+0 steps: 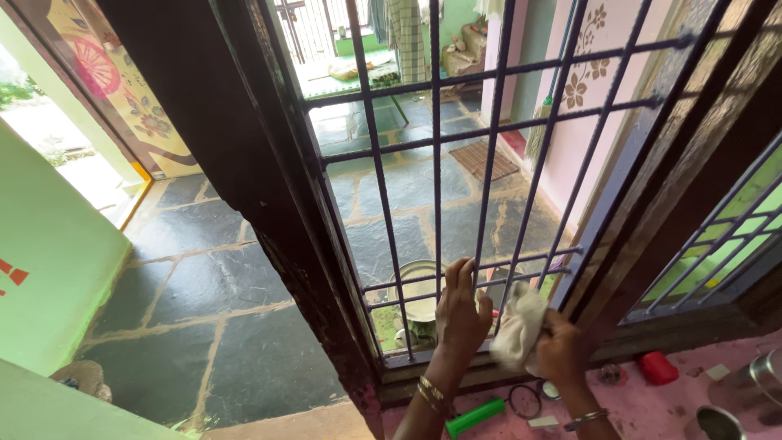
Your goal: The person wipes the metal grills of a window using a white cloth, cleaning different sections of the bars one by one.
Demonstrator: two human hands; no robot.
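You are wiping the dark metal window grille (489,204), your right hand (560,349) clenched around a crumpled white cloth (518,326) at its lower bars while your left hand (460,314) grips a bar, so next work the cloth along each bar.

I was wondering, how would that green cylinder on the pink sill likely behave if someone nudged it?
The green cylinder lies on its side on the pink sill, so it would probably roll. It looks like plastic, so likely light and stiff. Its ribbed surface may give some grip.
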